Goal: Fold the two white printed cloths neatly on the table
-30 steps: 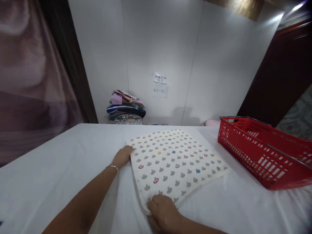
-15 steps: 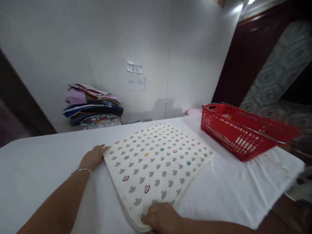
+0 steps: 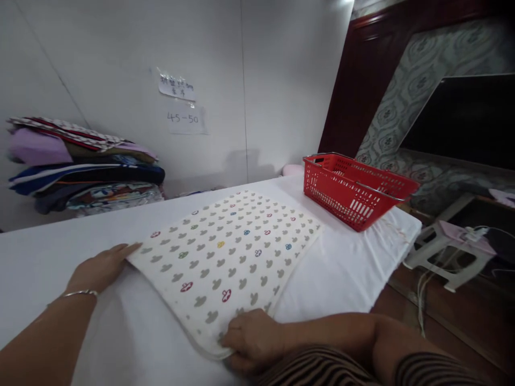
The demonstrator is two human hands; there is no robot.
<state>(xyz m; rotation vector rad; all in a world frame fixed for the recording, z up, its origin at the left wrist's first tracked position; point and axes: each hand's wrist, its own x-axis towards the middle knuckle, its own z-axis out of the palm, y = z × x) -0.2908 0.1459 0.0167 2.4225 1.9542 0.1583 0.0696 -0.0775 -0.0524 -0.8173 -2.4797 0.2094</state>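
A white cloth pad [image 3: 229,252] with grey and coloured mushroom shapes lies spread and turned cornerwise on the white-covered table [image 3: 314,287]. At its left corner my left hand [image 3: 98,268], a bracelet on the wrist, pinches the edge between thumb and fingers. My right hand [image 3: 255,338] is closed round the near corner, fingers curled over the rounded bound edge. Both hands keep the near left side stretched between them, slightly raised off the table. Part of the near corner is hidden under the right hand.
A red plastic basket [image 3: 346,193] with metal handles stands at the table's far right. Folded fabrics [image 3: 88,166] are piled at the back left against the wall. Paper labels [image 3: 183,118] hang above. Past the right edge is a pale stool [image 3: 454,246] with cables.
The view has swung to the right, so the basket, pad and fabric pile appear further left. My hands hold the same two corners, and the left one has drawn its corner outward a little.
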